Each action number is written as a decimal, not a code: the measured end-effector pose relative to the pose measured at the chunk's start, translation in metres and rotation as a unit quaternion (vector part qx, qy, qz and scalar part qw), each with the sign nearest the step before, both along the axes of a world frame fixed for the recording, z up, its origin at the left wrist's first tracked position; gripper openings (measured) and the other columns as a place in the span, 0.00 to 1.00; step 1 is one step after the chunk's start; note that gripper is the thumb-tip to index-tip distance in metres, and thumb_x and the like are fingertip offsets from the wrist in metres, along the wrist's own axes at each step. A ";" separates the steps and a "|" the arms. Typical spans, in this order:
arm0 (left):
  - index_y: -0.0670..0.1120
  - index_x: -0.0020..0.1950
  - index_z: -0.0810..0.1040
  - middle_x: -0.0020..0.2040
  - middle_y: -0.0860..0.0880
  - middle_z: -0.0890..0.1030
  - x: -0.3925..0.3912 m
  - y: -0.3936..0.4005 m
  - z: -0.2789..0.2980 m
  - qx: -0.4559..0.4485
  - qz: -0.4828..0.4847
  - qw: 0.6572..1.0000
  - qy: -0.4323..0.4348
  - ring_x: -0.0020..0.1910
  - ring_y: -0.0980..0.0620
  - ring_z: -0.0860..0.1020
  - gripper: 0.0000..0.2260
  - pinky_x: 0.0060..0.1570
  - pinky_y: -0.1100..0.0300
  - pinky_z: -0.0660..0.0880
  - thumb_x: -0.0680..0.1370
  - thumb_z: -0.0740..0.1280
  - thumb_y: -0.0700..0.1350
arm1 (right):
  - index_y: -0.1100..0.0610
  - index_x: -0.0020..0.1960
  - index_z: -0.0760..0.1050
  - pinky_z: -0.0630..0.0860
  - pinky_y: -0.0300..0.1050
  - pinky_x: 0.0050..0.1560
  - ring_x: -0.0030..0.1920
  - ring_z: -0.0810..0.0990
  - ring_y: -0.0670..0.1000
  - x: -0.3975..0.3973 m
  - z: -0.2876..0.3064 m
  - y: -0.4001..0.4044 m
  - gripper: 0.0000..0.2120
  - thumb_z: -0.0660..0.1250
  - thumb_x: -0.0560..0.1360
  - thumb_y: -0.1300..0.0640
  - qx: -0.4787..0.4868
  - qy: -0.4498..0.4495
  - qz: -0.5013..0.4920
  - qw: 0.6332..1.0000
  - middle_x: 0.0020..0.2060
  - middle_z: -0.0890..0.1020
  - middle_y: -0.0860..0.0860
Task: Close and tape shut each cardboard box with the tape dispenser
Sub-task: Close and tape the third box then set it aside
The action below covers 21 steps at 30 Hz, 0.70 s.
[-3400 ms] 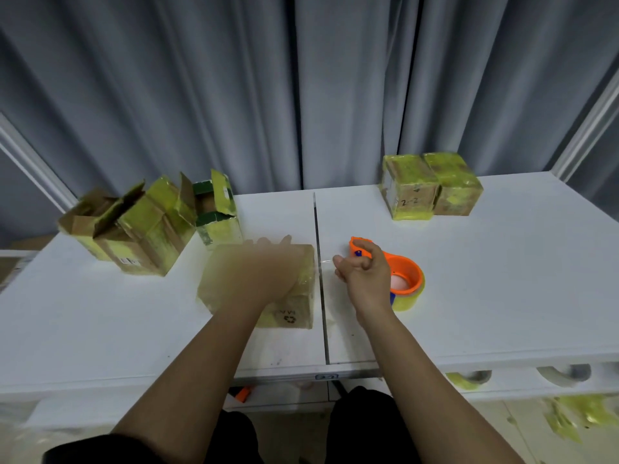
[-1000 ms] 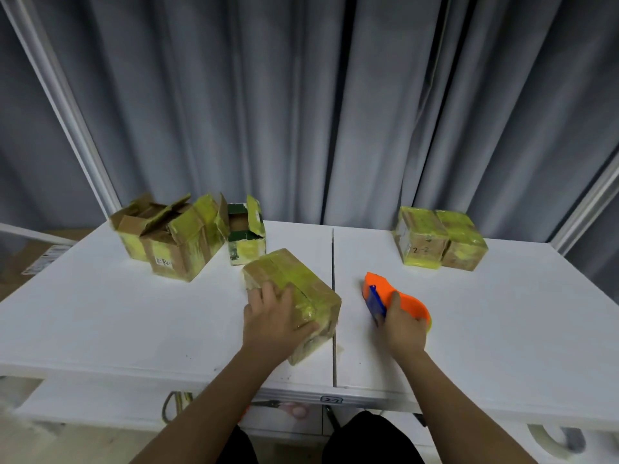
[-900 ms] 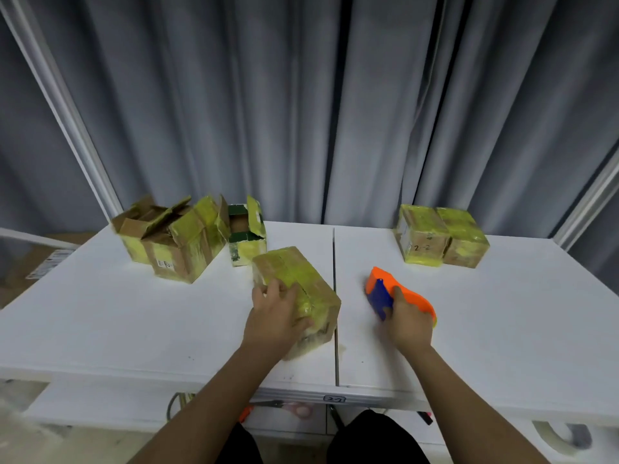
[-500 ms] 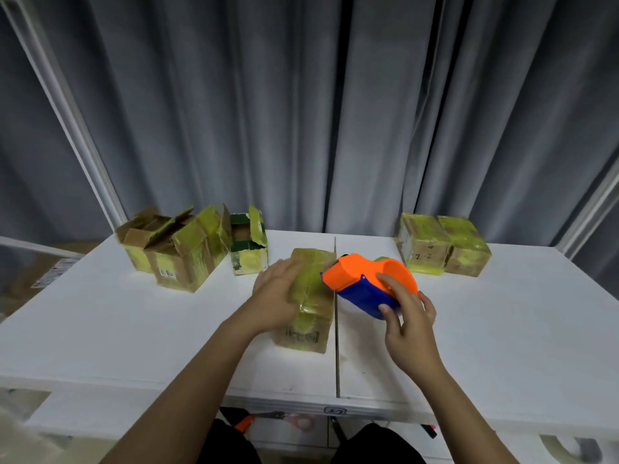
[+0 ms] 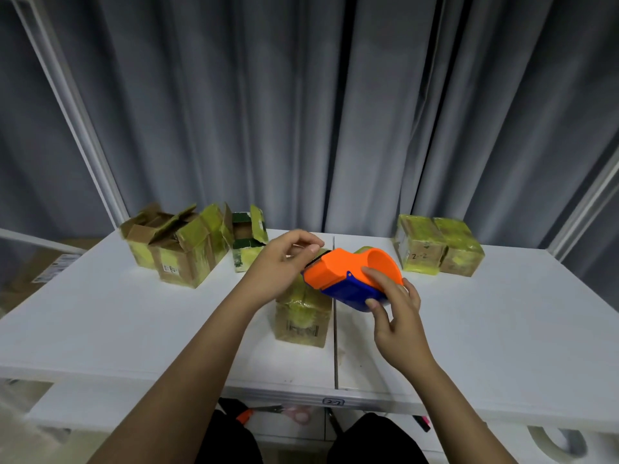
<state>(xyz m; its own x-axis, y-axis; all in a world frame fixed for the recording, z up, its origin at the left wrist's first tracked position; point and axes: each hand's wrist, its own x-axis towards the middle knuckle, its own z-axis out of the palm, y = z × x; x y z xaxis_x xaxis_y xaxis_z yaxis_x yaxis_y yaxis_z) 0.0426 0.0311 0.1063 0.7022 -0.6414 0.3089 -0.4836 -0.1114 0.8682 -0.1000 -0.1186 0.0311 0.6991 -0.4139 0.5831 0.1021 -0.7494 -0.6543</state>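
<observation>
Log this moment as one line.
right hand: holds tape dispenser | left hand: at dispenser's front, over closed box | taping: pending

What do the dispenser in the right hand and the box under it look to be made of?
Tape dispenser: looks like moulded hard plastic, orange over blue, with smooth rounded surfaces and a soft sheen.

Box: brown cardboard, matte where bare, with a printed mark on its near face. Its top is wrapped in glossy, wrinkled yellowish film, probably tape.

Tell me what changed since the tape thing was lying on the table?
The right hand lifted the orange and blue tape dispenser off the white table to the closed cardboard box. The left hand left the box top and now pinches at the dispenser's front. The other boxes stayed put.
</observation>
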 end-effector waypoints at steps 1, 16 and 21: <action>0.53 0.47 0.78 0.48 0.56 0.81 0.001 0.001 0.002 -0.003 0.002 1.000 -0.007 0.47 0.61 0.78 0.05 0.46 0.71 0.74 0.79 0.64 0.44 | 0.44 0.64 0.66 0.59 0.67 0.69 0.60 0.55 0.19 -0.001 0.000 0.000 0.20 0.58 0.76 0.62 0.001 0.005 0.004 1.000 0.56 0.69 0.32; 0.48 0.41 0.78 0.37 0.51 0.79 0.019 -0.002 0.005 0.091 0.062 0.994 0.019 0.37 0.56 0.77 0.06 0.41 0.60 0.71 0.78 0.67 0.43 | 0.42 0.65 0.66 0.78 0.37 0.49 0.53 0.75 0.39 0.005 0.019 -0.005 0.31 0.76 0.67 0.42 0.007 0.131 0.052 0.990 0.56 0.74 0.39; 0.45 0.45 0.77 0.37 0.52 0.77 0.016 -0.005 -0.001 0.080 0.102 0.991 0.040 0.35 0.59 0.75 0.04 0.34 0.65 0.68 0.79 0.66 0.42 | 0.41 0.65 0.67 0.79 0.42 0.49 0.52 0.77 0.43 0.000 0.028 -0.016 0.31 0.75 0.66 0.40 -0.006 0.144 0.056 0.988 0.54 0.76 0.39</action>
